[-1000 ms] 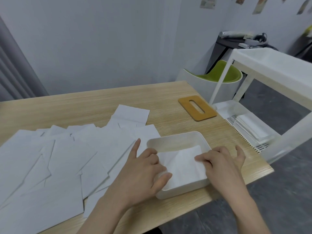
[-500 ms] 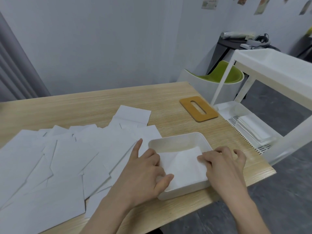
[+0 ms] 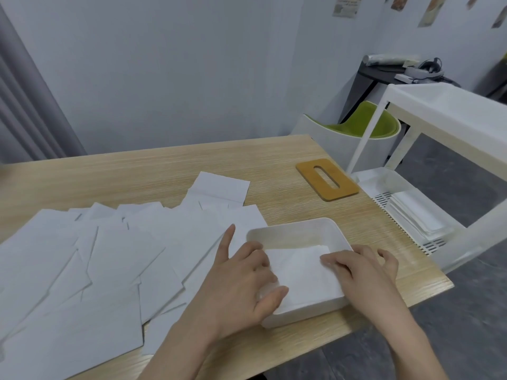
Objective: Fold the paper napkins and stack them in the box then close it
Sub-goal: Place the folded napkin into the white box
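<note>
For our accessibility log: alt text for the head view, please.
Both hands, the left hand and right hand, press a folded napkin into a white box on a wooden table. Unfolded napkins spread to the left; a wooden slotted lid lies beyond.

One white box sits on the table, holding one folded napkin. One wooden lid lies beyond the box. Two hands are in view, left and right. Loose napkins left of the box overlap too much to count.
</note>
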A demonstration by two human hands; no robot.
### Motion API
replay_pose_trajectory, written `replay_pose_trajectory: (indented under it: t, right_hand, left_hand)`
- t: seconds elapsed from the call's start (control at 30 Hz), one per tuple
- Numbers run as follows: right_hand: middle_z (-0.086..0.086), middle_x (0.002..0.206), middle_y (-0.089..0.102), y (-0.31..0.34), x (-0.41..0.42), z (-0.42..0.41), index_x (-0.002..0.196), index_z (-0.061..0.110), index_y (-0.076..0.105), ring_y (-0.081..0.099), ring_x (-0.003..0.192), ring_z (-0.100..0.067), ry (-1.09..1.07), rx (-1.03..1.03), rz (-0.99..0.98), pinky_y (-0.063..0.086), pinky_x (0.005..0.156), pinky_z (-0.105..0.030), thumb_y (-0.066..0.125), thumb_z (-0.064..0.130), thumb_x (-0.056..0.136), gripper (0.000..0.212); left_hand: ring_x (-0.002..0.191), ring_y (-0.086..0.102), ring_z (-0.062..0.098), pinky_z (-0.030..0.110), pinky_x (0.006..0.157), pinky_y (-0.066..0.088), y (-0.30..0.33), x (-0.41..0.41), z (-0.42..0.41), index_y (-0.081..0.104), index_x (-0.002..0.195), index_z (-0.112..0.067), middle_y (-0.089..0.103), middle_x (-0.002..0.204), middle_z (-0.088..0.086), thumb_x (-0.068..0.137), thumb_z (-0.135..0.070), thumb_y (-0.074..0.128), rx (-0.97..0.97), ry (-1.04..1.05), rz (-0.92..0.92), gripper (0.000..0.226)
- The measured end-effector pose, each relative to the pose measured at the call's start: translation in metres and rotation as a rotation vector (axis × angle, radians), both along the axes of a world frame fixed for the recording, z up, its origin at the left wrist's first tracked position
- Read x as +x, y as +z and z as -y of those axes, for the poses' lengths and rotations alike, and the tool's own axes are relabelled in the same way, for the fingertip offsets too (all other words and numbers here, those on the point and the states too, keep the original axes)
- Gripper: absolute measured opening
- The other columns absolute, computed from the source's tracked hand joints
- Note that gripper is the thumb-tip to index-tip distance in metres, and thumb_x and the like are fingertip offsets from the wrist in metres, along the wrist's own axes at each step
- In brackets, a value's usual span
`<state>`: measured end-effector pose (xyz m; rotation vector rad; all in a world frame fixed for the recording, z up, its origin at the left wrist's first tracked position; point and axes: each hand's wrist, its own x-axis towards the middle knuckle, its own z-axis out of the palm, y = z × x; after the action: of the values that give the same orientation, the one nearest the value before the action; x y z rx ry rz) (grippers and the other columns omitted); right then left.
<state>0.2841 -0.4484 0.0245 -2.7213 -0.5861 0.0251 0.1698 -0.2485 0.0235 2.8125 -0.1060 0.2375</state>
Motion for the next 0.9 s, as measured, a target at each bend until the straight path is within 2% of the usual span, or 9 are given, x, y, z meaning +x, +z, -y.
replay_pose_trajectory:
  t: [0.07, 0.2, 0.3, 0.37, 0.43, 0.5, 0.67, 0.77, 0.9]
  right_hand:
    - [0.02, 0.09, 0.049, -0.001, 0.001, 0.0, 0.102, 0.045, 0.065, 0.026, 0.123, 0.004, 0.007, -0.019, -0.019, -0.004, 0.103, -0.024, 0.043, 0.023, 0.1, 0.031]
    - [0.02, 0.087, 0.047, 0.0, 0.002, 0.001, 0.105, 0.046, 0.063, 0.024, 0.122, 0.004, 0.008, -0.023, -0.027, -0.005, 0.104, -0.024, 0.04, 0.022, 0.101, 0.033]
    - [0.024, 0.089, 0.052, 0.004, -0.003, -0.003, 0.106, 0.043, 0.064, 0.031, 0.126, -0.001, 0.003, -0.004, 0.025, -0.003, 0.106, -0.029, 0.044, 0.029, 0.1, 0.025]
    - [0.024, 0.11, 0.058, 0.009, -0.009, -0.007, 0.11, 0.041, 0.063, 0.032, 0.13, -0.004, -0.002, -0.002, 0.086, 0.0, 0.108, -0.033, 0.048, 0.03, 0.097, 0.022]
    - [0.02, 0.132, 0.051, 0.012, -0.015, -0.012, 0.117, 0.041, 0.06, 0.024, 0.136, -0.005, 0.017, -0.015, 0.128, 0.0, 0.109, -0.033, 0.05, 0.031, 0.096, 0.026]
    - [0.015, 0.14, 0.045, 0.015, -0.021, -0.019, 0.122, 0.04, 0.057, 0.017, 0.14, -0.006, 0.052, 0.01, 0.136, -0.004, 0.109, -0.03, 0.051, 0.032, 0.095, 0.029]
    - [0.015, 0.143, 0.042, 0.019, -0.038, -0.043, 0.126, 0.036, 0.055, 0.012, 0.143, -0.005, 0.146, 0.103, 0.169, -0.015, 0.104, -0.014, 0.055, 0.035, 0.093, 0.034]
    - [0.017, 0.141, 0.042, 0.018, -0.048, -0.06, 0.126, 0.035, 0.056, 0.013, 0.141, -0.002, 0.212, 0.163, 0.163, -0.011, 0.103, -0.013, 0.052, 0.037, 0.095, 0.031]
    - [0.019, 0.14, 0.042, 0.019, -0.06, -0.084, 0.125, 0.037, 0.055, 0.008, 0.132, 0.008, 0.291, 0.2, 0.141, -0.003, 0.1, -0.014, 0.049, 0.041, 0.094, 0.032]
  left_hand:
    - [0.129, 0.047, 0.009, 0.047, 0.117, -0.017, -0.003, 0.001, -0.001, 0.076, 0.089, -0.033, 0.059, 0.09, -0.017, 0.092, -0.06, 0.026, 0.047, 0.016, 0.012, 0.057]
    - [0.127, 0.052, 0.012, 0.05, 0.117, -0.016, -0.004, 0.003, -0.001, 0.077, 0.083, -0.03, 0.058, 0.078, -0.016, 0.092, -0.059, 0.031, 0.075, 0.019, 0.024, 0.055]
    - [0.136, 0.04, 0.008, 0.05, 0.115, -0.023, -0.002, 0.001, -0.001, 0.074, 0.102, -0.033, 0.062, 0.099, -0.016, 0.091, -0.063, 0.026, 0.014, 0.007, 0.028, 0.058]
    - [0.14, 0.034, 0.007, 0.05, 0.116, -0.019, -0.002, -0.002, -0.002, 0.071, 0.112, -0.034, 0.061, 0.118, -0.014, 0.092, -0.062, 0.029, -0.057, 0.004, 0.066, 0.055]
    - [0.143, 0.031, 0.008, 0.051, 0.117, -0.01, -0.001, -0.007, -0.004, 0.069, 0.117, -0.032, 0.057, 0.132, -0.01, 0.092, -0.059, 0.035, -0.137, 0.011, 0.118, 0.05]
    - [0.144, 0.029, 0.009, 0.051, 0.119, -0.006, -0.001, -0.013, -0.008, 0.067, 0.122, -0.031, 0.053, 0.14, -0.007, 0.092, -0.057, 0.037, -0.187, 0.03, 0.153, 0.05]
    - [0.145, 0.026, 0.006, 0.048, 0.121, -0.009, 0.002, -0.027, -0.026, 0.059, 0.132, -0.033, 0.044, 0.148, -0.008, 0.092, -0.058, 0.032, -0.221, 0.077, 0.131, 0.055]
    - [0.143, 0.028, 0.002, 0.045, 0.121, -0.008, 0.0, -0.039, -0.039, 0.057, 0.134, -0.036, 0.042, 0.148, -0.01, 0.092, -0.059, 0.03, -0.227, 0.117, 0.108, 0.054]
    - [0.136, 0.036, -0.002, 0.041, 0.122, 0.002, -0.006, -0.058, -0.059, 0.06, 0.13, -0.036, 0.046, 0.143, -0.013, 0.094, -0.052, 0.04, -0.267, 0.206, 0.097, 0.044]
